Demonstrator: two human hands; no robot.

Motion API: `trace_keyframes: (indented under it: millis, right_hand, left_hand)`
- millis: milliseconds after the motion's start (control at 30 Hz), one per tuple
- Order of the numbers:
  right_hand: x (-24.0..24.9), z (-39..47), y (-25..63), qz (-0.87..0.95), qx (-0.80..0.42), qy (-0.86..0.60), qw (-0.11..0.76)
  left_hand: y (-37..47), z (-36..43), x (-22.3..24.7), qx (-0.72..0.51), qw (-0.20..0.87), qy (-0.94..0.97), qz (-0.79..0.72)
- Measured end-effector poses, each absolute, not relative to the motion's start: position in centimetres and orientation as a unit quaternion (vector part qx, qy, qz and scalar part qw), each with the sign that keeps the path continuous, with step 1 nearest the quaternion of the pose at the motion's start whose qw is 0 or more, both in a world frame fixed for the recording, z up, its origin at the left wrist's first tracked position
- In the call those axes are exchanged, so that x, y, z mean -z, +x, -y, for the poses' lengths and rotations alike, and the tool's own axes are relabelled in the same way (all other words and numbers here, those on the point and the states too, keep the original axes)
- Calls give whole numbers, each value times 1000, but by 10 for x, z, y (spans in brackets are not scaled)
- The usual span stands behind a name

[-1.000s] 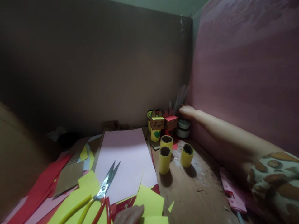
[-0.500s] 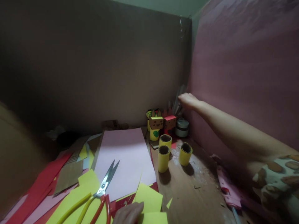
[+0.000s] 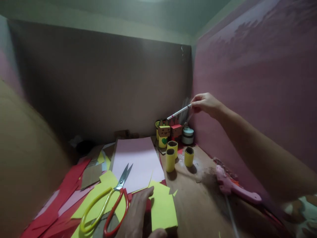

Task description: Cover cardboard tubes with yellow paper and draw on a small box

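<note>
My right hand [image 3: 205, 104] is pinched on a thin white stick [image 3: 179, 112], held slanting above the decorated box-headed figures at the back. Low in the centre, my left hand [image 3: 138, 211] has its thumb and fingers around a yellow paper-covered block [image 3: 163, 211]. Just left of it lie scissors [image 3: 121, 185] with one yellow and one red handle, blades parted. Three yellow tubes [image 3: 170, 161] stand upright on the table. A figure with a green heart [image 3: 163, 135] is beside a red figure [image 3: 176, 131].
Lilac paper [image 3: 137, 162] lies mid-table. Red strips [image 3: 61, 195] and yellow scraps cover the left. A pink glue gun [image 3: 237, 188] lies at the right by the pink wall [image 3: 252, 82]. A lidded jar [image 3: 188, 135] stands in the corner.
My right hand has come away from the back corner with the white stick in view. More of my left hand and of the yellow block shows. The camera view has shifted.
</note>
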State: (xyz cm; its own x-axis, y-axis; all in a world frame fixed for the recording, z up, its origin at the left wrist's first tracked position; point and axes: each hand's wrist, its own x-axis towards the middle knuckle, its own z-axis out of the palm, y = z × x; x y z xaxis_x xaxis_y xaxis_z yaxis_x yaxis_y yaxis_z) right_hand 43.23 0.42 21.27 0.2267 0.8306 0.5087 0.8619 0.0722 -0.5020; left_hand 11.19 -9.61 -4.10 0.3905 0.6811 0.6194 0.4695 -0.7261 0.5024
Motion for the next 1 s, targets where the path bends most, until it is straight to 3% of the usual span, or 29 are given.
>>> trace_keyframes:
  millis: [100,200,400,500,567,700,767,833,900,1000]
  right_hand:
    - [-202,36,414,634,-148,-574,496]
    - [-182,71,393,643,-269,-488,526]
    - [-122,111,352,639,-432,-393,501]
    - [-94,116,336,641,-467,-382,475]
    - [-82,118,330,678,-421,-393,457]
    - [-74,130,319,818,-11,-431,382]
    - [-74,140,312,847,120,-409,319]
    - [-73,149,306,857,136,-392,307]
    - [-71,156,304,835,77,-390,381]
    - [-62,165,308,730,-156,-391,538]
  left_hand:
    - [107,103,21,-437,141,813,-358]
    - [102,109,-1,-436,162,800,-379]
    - [111,127,-29,-530,269,736,-325]
    - [115,138,-35,-544,211,752,-308]
    - [115,144,-39,-531,138,778,-306]
    - [116,152,-49,-503,51,810,-297]
    - [120,157,-55,-494,23,824,-276]
    - [125,163,-61,-476,44,845,-242]
    - [127,166,-66,-463,119,849,-227]
    - [125,164,-69,-468,181,820,-277]
